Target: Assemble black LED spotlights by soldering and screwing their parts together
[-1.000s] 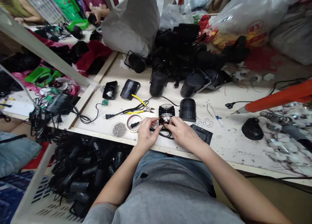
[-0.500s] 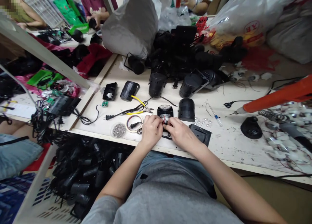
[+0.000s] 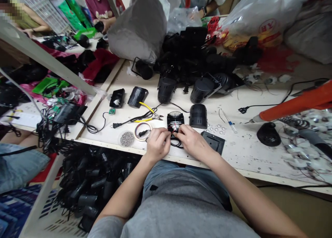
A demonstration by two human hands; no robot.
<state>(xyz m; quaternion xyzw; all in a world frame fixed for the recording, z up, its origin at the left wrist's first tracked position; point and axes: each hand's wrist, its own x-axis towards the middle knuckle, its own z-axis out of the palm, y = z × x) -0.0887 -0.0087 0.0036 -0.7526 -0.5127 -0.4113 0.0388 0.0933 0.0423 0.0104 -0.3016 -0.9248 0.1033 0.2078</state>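
Note:
My left hand (image 3: 156, 143) and my right hand (image 3: 192, 142) meet at the near edge of the workbench (image 3: 243, 151). Both pinch thin red and black wires (image 3: 174, 128) that come out of a small black lamp module (image 3: 175, 120) with a round lens face. A black cable (image 3: 176, 143) loops on the bench between my hands. A black cylindrical housing (image 3: 198, 116) stands just right of the module. A flat black square plate (image 3: 213, 141) lies by my right wrist.
Yellow-handled cutters (image 3: 149, 113), a tape ring (image 3: 143, 131) and a dish of small screws (image 3: 127, 138) lie to the left. A pile of black lamp housings (image 3: 197, 65) fills the back. An orange tool (image 3: 298, 103) lies right. Other people sit across.
My hands have drawn slightly toward me while staying on the wires; my left hand has curled tighter. The view has shifted a little.

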